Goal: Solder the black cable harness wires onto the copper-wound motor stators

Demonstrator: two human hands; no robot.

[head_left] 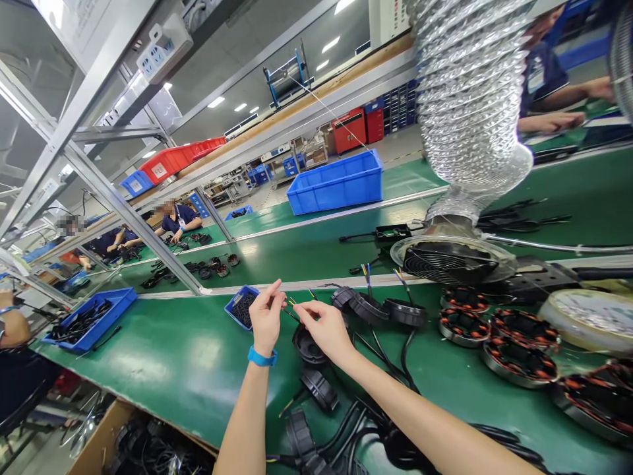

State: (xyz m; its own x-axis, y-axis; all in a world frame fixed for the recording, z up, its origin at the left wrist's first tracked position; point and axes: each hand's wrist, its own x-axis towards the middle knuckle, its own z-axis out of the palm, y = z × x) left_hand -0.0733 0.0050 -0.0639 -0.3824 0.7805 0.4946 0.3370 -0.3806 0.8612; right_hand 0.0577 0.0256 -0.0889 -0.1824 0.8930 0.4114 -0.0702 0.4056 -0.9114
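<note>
My left hand (267,318), with a blue band (262,357) at its wrist, pinches at thin coloured wires (291,301). Close by on the right, my right hand (324,328) has thumb and forefinger closed on the same wires. Below the fingers sits a round black housing (307,344), partly covered by my right hand. Another black housing (319,389) lies nearer to me. Behind my right hand stand several black housings (368,307) with coloured wire ends pointing up. A small blue bin (242,307) of dark small parts is just beyond my left hand.
Copper-wound stator rings (519,361) lie at the right, beside a fume extractor hood (445,257) under a silver duct (475,99). A blue bin (91,320) of black cables stands at the left. Black cables (346,429) lie in front. Co-workers (178,218) sit farther along the bench.
</note>
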